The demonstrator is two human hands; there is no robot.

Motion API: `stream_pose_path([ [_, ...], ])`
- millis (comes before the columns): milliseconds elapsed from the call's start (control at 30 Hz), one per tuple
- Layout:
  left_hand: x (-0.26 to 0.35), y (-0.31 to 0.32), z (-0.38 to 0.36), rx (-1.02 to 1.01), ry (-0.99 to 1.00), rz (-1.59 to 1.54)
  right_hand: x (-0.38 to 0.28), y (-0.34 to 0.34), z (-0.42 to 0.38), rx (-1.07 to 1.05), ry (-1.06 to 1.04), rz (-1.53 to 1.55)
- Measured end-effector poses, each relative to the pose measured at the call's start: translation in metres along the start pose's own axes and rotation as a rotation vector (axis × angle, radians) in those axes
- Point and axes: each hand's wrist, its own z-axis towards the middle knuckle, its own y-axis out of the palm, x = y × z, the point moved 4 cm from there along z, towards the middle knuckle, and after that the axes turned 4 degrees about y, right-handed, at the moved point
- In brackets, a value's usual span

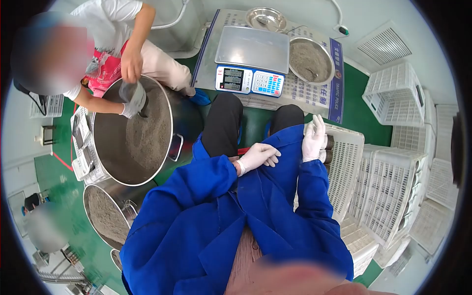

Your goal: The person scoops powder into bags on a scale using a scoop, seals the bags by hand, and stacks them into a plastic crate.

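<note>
My left hand (259,158), in a white glove, rests on the lap of the blue coat (196,201) with its fingers curled in, and nothing shows in it. Over by my right knee is my right hand (313,140), also gloved. Its fingers point up, slightly bent and apart, without anything visible between them. Dark stacked cups (328,142) stand just beside it at the edge of a white crate (341,167); the hand partly covers them, and contact is unclear. Ahead of my knees sits a scale (253,49), with a bowl of grey granular material (309,59) to its right.
At the left, a co-worker's gloved hand (132,109) holds a clear scoop or bag in a large steel drum (110,147). A second drum of grey material (105,214) stands nearer me. White crates (388,191) are stacked at the right. A metal bowl (266,19) lies behind the scale.
</note>
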Motion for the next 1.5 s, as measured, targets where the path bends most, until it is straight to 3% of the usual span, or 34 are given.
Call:
stream_pose_path([
  [100, -0.005, -0.014, 0.007, 0.052, -0.101, -0.113, -0.058, 0.019, 0.0, -0.015, -0.116, -0.054],
  [267, -0.014, -0.022, 0.024, 0.064, -0.22, -0.293, -0.067, 0.047, -0.006, -0.069, -0.209, -0.105],
  [600, -0.011, -0.022, 0.025, 0.005, -0.231, -0.396, -0.033, 0.045, 0.027, -0.121, -0.142, -0.105],
  [700, -0.013, -0.022, 0.026, -0.009, -0.227, -0.389, 0.002, 0.039, 0.084, -0.181, 0.147, 0.014],
  [833, -0.009, -0.022, 0.028, -0.006, -0.223, -0.398, 0.037, 0.042, 0.155, -0.283, 0.212, -0.211],
  [900, -0.006, -0.023, 0.028, 0.001, -0.225, -0.389, 0.046, 0.051, 0.182, -0.266, 0.18, -0.397],
  [1067, -0.007, -0.029, 0.029, 0.008, -0.222, -0.405, 0.045, 0.074, 0.211, -0.313, 0.198, -0.354],
  [1200, -0.009, -0.032, 0.031, 0.013, -0.222, -0.414, 0.082, 0.1, 0.227, -0.32, 0.121, -0.275],
  [1300, -0.008, -0.033, 0.031, 0.017, -0.23, -0.411, 0.071, 0.1, 0.221, -0.397, 0.216, -0.296],
  [1500, -0.009, -0.032, 0.031, 0.016, -0.232, -0.408, 0.078, 0.101, 0.221, -0.354, 0.092, -0.457],
])
